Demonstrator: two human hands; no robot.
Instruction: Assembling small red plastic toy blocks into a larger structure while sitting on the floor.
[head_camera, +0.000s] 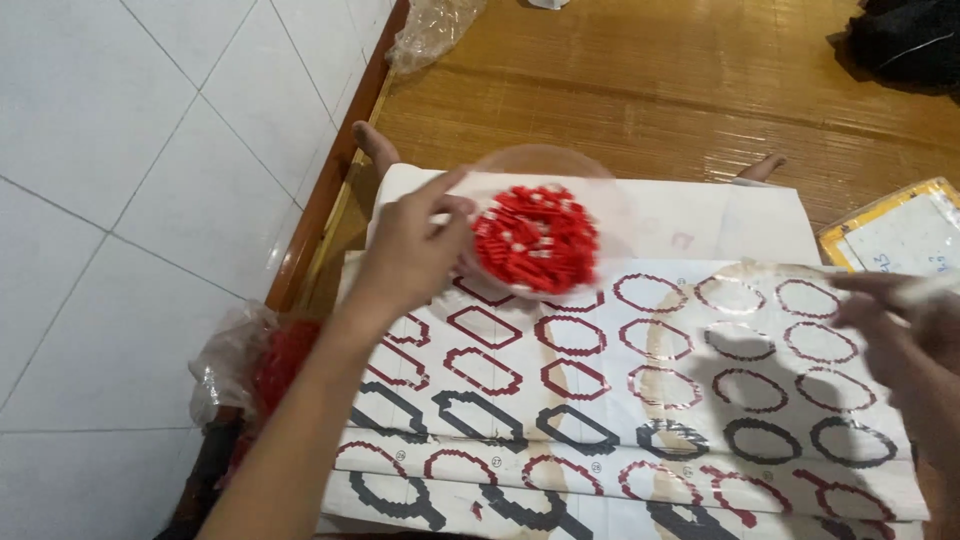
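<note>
The left hand (415, 245) grips a clear bowl (545, 225) of small red pieces (535, 240) over the printed sheets (640, 400) — ring outlines look filled already. The right hand (900, 320) is blurred; its fingers cannot be read.

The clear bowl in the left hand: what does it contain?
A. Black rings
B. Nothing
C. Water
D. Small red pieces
D. The left hand holds the clear bowl by its rim, and a heap of small red pieces fills its middle, above the white sheets printed with red and black outlines.
</note>
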